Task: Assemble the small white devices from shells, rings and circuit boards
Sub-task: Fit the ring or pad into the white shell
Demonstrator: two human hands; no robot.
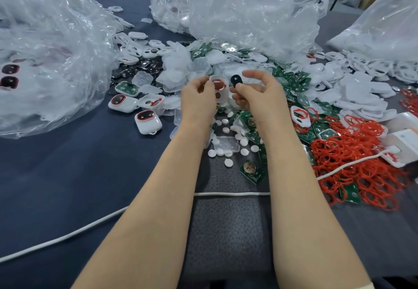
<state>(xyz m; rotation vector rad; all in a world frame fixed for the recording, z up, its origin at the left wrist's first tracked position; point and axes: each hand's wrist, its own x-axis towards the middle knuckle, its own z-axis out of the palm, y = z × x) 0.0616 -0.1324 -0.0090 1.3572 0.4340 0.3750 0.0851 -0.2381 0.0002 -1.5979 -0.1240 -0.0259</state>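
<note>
Presently a white shell [222, 98] is held above the desk [67, 175], just past its near edge, in the curled grip of the left hand [199, 98]; a red ring [218, 82] is seen seated at the shell's upper opening; a small black insert [236, 80] is pinched in the narrow grip of the right hand [257, 96], just beside the shell. The step in hand is judged to be the fitting of the insert into the ringed opening; the shell should be kept steady and the insert brought in squarely, so that the ring is not pushed out of its seat. Counted: one shell and one insert in hand; two finished devices [148, 121] lying left of the hands; three large plastic bags [248, 17]; loose red rings [352, 164], green circuit boards [252, 172] and white discs [228, 163] are too many to be counted.
</note>
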